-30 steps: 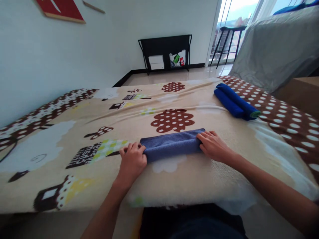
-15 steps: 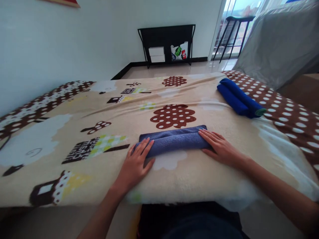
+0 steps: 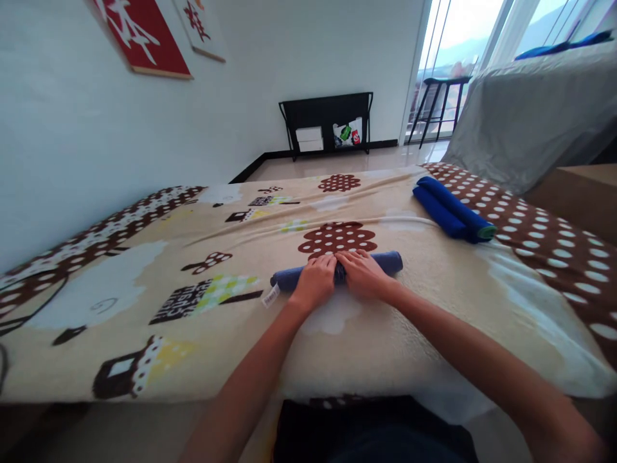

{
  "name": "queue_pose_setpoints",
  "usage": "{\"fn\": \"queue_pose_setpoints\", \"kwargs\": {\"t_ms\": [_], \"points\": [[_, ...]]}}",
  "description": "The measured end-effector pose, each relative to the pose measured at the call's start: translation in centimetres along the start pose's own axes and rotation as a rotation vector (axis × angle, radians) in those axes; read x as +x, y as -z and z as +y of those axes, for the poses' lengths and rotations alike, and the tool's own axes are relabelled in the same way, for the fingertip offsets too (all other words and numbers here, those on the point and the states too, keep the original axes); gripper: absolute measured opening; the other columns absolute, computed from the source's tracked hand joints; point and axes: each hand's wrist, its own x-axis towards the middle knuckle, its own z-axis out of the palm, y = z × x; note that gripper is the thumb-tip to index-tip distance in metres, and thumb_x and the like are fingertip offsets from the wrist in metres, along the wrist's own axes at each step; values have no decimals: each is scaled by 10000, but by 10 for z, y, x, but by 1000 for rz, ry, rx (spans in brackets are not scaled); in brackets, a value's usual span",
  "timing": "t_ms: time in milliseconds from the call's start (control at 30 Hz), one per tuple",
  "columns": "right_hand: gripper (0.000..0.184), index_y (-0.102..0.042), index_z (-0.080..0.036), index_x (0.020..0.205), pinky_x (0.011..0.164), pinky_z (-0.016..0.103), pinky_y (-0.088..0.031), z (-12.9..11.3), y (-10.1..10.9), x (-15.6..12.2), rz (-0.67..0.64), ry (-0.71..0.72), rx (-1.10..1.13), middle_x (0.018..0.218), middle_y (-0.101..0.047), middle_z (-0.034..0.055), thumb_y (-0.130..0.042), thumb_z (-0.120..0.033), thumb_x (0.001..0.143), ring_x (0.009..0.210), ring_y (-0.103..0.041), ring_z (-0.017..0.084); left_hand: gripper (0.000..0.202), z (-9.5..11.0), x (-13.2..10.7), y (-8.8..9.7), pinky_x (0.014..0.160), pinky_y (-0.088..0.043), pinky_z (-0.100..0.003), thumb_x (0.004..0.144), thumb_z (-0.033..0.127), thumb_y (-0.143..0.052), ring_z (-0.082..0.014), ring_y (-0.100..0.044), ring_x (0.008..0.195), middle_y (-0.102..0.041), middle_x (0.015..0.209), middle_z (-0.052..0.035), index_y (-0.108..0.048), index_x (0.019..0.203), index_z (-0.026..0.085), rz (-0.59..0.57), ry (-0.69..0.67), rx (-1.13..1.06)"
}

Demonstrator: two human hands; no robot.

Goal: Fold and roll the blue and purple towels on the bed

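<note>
Left hand [image 3: 315, 281] and right hand [image 3: 365, 274] have moved in from the towel's ends to its middle. They now sit side by side and touching, fingers cupped over the rolled towel [image 3: 388, 260]. The roll is thinner and tighter than 0.5 s ago. It lies mid-width near the bed's [image 3: 144, 283] near edge, with a white tag [image 3: 270, 296] at its left end. The blue rolls [image 3: 453, 209] by the right edge haven't moved.

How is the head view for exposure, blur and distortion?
Head view: window blown out top right, the rest evenly lit with soft shadows; left hand, right hand and rolled towel sharp; wide-angle bending along the blanket edges.
</note>
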Motion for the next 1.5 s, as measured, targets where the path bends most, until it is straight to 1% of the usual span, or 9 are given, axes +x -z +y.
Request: {"fn": "queue_pose_setpoints", "kwargs": {"t_ms": [200, 333, 500, 700, 867, 1167, 1300, 1400, 1500], "points": [[705, -295, -145, 1558, 1163, 473, -284, 29, -15, -18, -2, 238, 83, 1544, -408, 140, -493, -438, 948, 1407, -394, 286, 550, -28, -20, -15, 1128, -365, -417, 932, 257, -449, -251, -475, 1360, -513, 1487, -116, -436, 1473, 158, -49, -89, -74], [821, -260, -213, 1580, 1136, 489, -334, 70, -17, -28, -34, 204, 133, 1546, -411, 127, -502, -637, 919, 1386, -431, 304, 670, -63, -38, -17, 1154, -329, -472, 945, 520, -479, -280, -389, 1434, -425, 1558, -103, -328, 1537, 246, -46, -105, -102], [807, -318, -234, 1559, 1153, 496, -317, 102, -22, -42, -35, 110, 146, 1563, -384, 125, -509, -667, 906, 1432, -383, 294, 721, -91, -57, -19, 1183, -278, -476, 920, 626, -481, -279, -352, 1453, -435, 1548, -112, -357, 1514, 237, -75, -35, -117], [730, -431, -218, 1485, 1146, 550, -261, 95, -10, -44, -15, 76, -13, 1537, -406, 162, -542, -645, 902, 1420, -373, 314, 676, -98, -55, -14, 1129, -269, -552, 881, 664, -509, -348, -399, 1365, -495, 1441, -167, -536, 1378, 207, -81, 31, -9], [539, -565, -113, 1326, 1116, 506, -300, 84, 13, -46, -2, 99, -105, 1316, -577, 201, -611, -467, 922, 1258, -503, 298, 502, -106, -52, -5, 1001, -387, -459, 947, 528, -457, -300, -536, 1142, -614, 1197, -145, -600, 1285, 187, -101, 35, 4], [535, -506, -141, 1380, 1036, 428, -418, 86, 7, -61, -52, 76, 60, 1290, -605, 154, -593, -438, 944, 1204, -556, 255, 558, -122, -70, -16, 981, -379, -440, 902, 613, -499, -300, -546, 1147, -628, 1242, -115, -563, 1285, 212, -121, 29, -66], [319, -644, -169, 1168, 989, 388, -454, 96, 75, -34, -125, 75, 158, 1059, -699, 85, -688, -284, 873, 1020, -637, 210, 433, -118, -60, -6, 987, -402, -463, 897, 500, -542, -296, -585, 1115, -670, 1194, -99, -609, 1226, 225, -178, 44, -208], [322, -659, -196, 1112, 817, 299, -498, 88, 179, -7, -65, 93, 172, 925, -698, 13, -735, -266, 806, 846, -635, 156, 446, -89, -52, 11, 982, -452, -457, 863, 476, -583, -288, -608, 1074, -685, 1166, -100, -609, 1231, 226, -146, 129, -426], [298, -654, -153, 1046, 702, 229, -466, 48, 281, 10, 64, 216, 252, 851, -658, -33, -694, -355, 829, 741, -599, 98, 529, -39, -45, 28, 956, -498, -436, 795, 523, -673, -286, -612, 1057, -680, 1140, -110, -624, 1212, 202, -140, 185, -666]]}}
